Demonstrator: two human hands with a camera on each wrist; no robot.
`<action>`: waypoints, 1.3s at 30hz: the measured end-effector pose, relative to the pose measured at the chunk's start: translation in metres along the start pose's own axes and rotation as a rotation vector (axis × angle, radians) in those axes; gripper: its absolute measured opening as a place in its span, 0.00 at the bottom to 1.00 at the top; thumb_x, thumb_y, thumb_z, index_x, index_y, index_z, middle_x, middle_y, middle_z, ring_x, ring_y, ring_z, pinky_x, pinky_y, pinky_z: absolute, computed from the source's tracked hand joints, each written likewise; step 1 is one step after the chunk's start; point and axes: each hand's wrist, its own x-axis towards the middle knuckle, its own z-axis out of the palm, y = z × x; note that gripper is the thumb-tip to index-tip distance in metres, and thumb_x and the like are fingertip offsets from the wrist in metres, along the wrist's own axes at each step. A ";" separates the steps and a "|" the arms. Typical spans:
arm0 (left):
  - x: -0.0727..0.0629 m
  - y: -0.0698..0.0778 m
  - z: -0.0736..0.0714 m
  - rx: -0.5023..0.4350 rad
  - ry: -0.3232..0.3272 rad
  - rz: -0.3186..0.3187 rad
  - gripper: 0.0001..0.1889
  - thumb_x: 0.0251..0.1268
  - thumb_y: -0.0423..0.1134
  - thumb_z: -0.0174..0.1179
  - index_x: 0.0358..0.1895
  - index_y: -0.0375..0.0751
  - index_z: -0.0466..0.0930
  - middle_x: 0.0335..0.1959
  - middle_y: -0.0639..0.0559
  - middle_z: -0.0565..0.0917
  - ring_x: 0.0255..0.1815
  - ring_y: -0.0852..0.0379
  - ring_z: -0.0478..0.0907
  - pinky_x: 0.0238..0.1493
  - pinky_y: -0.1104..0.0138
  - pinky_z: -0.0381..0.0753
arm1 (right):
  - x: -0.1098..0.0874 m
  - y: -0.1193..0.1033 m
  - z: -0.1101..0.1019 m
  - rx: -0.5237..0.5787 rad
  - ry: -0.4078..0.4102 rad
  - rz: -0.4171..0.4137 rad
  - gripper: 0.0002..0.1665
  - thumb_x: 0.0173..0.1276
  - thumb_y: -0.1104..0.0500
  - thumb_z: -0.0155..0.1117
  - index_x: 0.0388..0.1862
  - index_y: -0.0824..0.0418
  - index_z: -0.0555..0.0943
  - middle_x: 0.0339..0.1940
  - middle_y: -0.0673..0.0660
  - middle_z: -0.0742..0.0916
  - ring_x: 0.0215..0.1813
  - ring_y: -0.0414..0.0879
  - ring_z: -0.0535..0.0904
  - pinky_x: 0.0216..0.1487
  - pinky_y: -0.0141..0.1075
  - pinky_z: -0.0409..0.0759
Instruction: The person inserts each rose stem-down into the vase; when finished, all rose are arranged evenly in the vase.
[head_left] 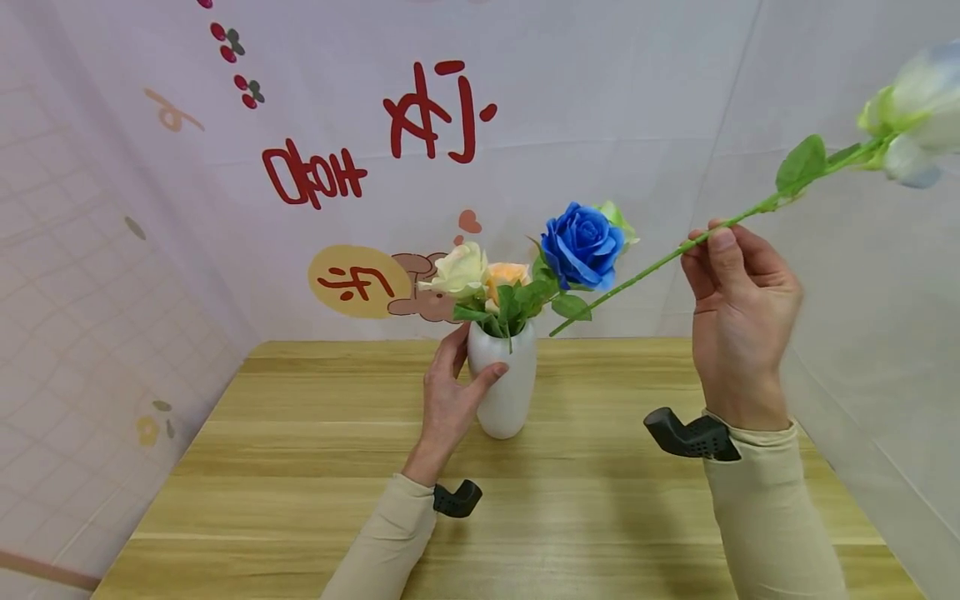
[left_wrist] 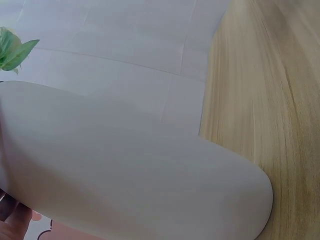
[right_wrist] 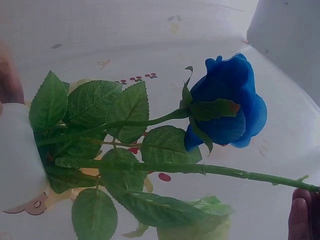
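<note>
A white vase (head_left: 508,400) stands on the table, and my left hand (head_left: 446,396) grips its upper side, thumb across the front. Out of its mouth rise a blue rose (head_left: 582,246), a cream rose (head_left: 461,271), a peach rose (head_left: 510,273) and a pale green bloom (head_left: 618,220). Between thumb and fingers, my right hand (head_left: 748,321) pinches the green stem of a white rose (head_left: 926,96). That stem slants down to the left, its cut end beside the leaves right of the vase mouth. The white vase (left_wrist: 125,165) fills much of the left wrist view.
The wooden table (head_left: 315,483) reaches back to a pale wall covering (head_left: 600,92) with red characters and cartoon prints. Another pale wall (head_left: 885,350) runs along the right. Each wrist wears a black camera mount (head_left: 693,435).
</note>
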 end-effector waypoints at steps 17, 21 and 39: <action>0.000 0.002 0.001 -0.009 0.001 -0.003 0.38 0.62 0.34 0.75 0.74 0.34 0.69 0.70 0.38 0.74 0.73 0.45 0.72 0.73 0.56 0.71 | -0.002 0.039 0.012 -0.142 -0.028 -0.037 0.15 0.63 0.71 0.74 0.46 0.81 0.84 0.38 0.67 0.88 0.36 0.53 0.88 0.50 0.41 0.88; 0.000 0.002 0.001 -0.008 0.003 -0.004 0.38 0.62 0.35 0.75 0.74 0.34 0.69 0.70 0.38 0.74 0.73 0.45 0.72 0.73 0.56 0.71 | -0.007 0.048 0.011 -0.195 -0.036 -0.036 0.14 0.63 0.70 0.75 0.44 0.79 0.85 0.38 0.66 0.89 0.37 0.51 0.89 0.51 0.42 0.88; 0.000 0.002 0.001 0.002 -0.004 -0.012 0.40 0.63 0.39 0.76 0.75 0.34 0.68 0.70 0.38 0.74 0.73 0.45 0.72 0.73 0.58 0.72 | -0.025 0.080 -0.005 -0.399 -0.095 -0.016 0.06 0.70 0.73 0.68 0.43 0.71 0.89 0.36 0.60 0.91 0.38 0.48 0.91 0.52 0.41 0.88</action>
